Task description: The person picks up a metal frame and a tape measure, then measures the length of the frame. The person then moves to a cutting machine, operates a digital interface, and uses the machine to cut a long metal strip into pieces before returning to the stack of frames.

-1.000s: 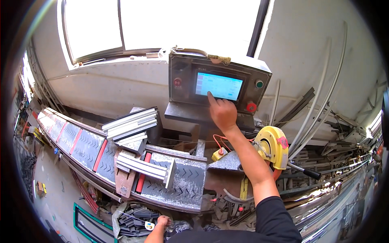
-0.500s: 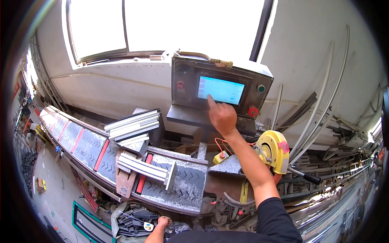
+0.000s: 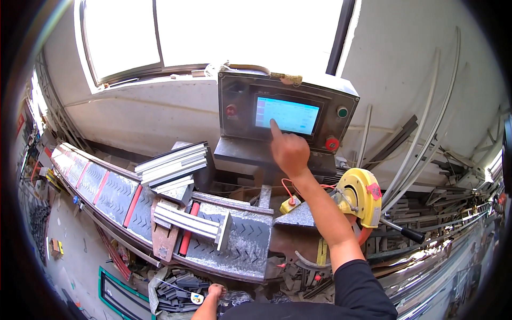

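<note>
Control box (image 3: 248, 116): grey, below the window, on a stand behind the bench (image 3: 249, 260). Looks like rigid metal, probably heavy and fixed. Judged not a thing to lift; if steadied, best by its lower ledge or side edges.
Profile stack (image 3: 173, 164): pale, long-grooved lengths, piled left of the box. Likely light, stiff, sharp at cut ends.
Yellow guard (image 3: 364, 198): rounded, right of the bench, black-gripped handle pointing outward.
Touchscreen (image 3: 290, 113): lit blue, set flat in the box's front. Probably smooth, hard, easily scratched or cracked; a light fingertip should suit it.
Right hand (image 3: 291, 153): index finger stretched out to the screen's lower left, other fingers folded, nothing held. Contact with the glass: cannot tell.
Left hand (image 3: 217, 290): low, near the bottom edge, fingers loosely curled. Whether it grips anything: cannot tell.
Buttons: green (image 3: 342, 111) upper right of the screen, red (image 3: 332, 143) below it.
White disc (image 3: 197, 298): small, round, beside the left hand.
</note>
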Available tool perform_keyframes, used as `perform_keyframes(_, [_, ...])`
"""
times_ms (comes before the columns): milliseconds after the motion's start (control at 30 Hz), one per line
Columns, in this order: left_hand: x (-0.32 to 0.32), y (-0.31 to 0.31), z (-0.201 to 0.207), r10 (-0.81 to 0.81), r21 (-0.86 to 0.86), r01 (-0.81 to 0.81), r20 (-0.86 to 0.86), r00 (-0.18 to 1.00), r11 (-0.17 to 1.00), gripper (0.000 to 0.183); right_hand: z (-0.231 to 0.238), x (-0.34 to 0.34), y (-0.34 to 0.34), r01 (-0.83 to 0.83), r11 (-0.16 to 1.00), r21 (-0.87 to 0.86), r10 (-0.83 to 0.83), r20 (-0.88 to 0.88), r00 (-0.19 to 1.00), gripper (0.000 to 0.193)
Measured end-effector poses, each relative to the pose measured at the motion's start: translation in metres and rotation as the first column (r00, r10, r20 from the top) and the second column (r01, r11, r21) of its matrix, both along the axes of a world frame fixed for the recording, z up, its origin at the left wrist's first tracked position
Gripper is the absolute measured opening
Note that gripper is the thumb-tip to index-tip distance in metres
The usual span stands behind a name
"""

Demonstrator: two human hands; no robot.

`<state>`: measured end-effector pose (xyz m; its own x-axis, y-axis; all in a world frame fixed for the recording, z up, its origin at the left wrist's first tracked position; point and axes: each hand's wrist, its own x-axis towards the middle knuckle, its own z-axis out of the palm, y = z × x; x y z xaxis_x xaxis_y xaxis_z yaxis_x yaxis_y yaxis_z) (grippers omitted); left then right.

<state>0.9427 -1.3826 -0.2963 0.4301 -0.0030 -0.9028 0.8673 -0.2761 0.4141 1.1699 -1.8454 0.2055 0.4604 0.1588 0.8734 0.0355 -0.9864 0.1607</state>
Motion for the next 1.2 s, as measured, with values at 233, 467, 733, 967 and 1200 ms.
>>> perform_keyframes(233, [0.002,-0.019,0.006,0.0,-0.005,0.0,0.012,1.0,1.0,0.012,-0.004,-0.001,-0.005,-0.042,0.999,-0.017,0.043,0.068,0.997,0.045])
perform_keyframes(467, [0.0,-0.027,0.003,0.025,0.013,-0.026,0.022,0.999,1.0,0.016,-0.005,-0.002,-0.006,-0.048,0.999,0.004,0.048,0.108,0.993,0.041])
perform_keyframes(733, [-0.01,-0.025,0.001,0.009,0.037,-0.01,0.028,1.0,0.999,0.018,-0.006,-0.002,-0.006,-0.055,0.998,0.005,0.054,0.11,0.992,0.042])
perform_keyframes(967, [-0.015,-0.025,0.0,-0.006,0.031,0.006,0.023,1.0,1.0,0.014,-0.005,0.0,-0.009,-0.079,0.997,0.008,0.076,0.199,0.977,0.016])
perform_keyframes(1200, [-0.016,-0.028,0.006,-0.037,0.04,0.037,-0.005,0.999,0.998,0.014,-0.006,0.001,-0.009,-0.117,0.993,-0.033,0.121,0.179,0.976,0.021])
